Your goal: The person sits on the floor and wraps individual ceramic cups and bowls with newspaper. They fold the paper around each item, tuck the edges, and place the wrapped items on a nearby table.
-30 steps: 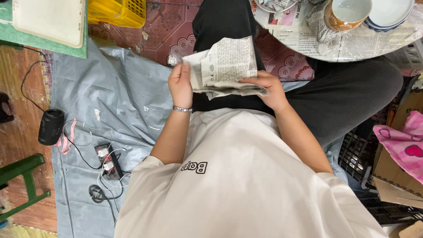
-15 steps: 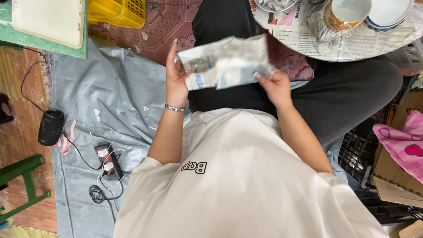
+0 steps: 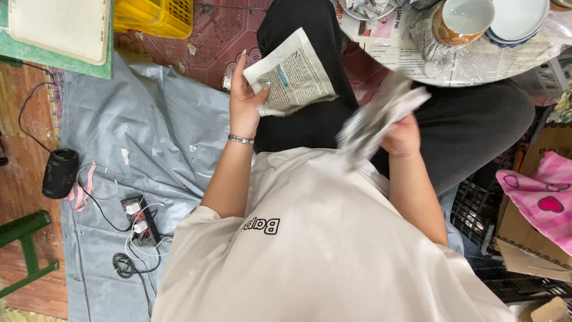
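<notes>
My left hand (image 3: 245, 106) holds a folded piece of newspaper (image 3: 293, 74) up over my lap, thumb across its lower edge. My right hand (image 3: 403, 136) grips a second sheet of newspaper (image 3: 381, 116), which is blurred by motion and hangs away from the first piece. A silver bracelet (image 3: 241, 139) circles my left wrist. I sit in black trousers and a white shirt (image 3: 310, 250), which fills the lower frame.
A round table (image 3: 476, 56) covered in newspaper carries a brown-rimmed cup (image 3: 462, 21) and stacked bowls (image 3: 515, 21). A yellow basket (image 3: 156, 16) and white tray (image 3: 59, 27) lie at top left. A grey tarp (image 3: 137, 137) holds a black speaker (image 3: 59, 173) and power strip (image 3: 138, 219). Pink cloth (image 3: 539, 200) lies on cardboard at right.
The paper held together by both hands has come apart into two pieces. My right hand has swung its sheet to the right and down; my left hand keeps the other piece raised.
</notes>
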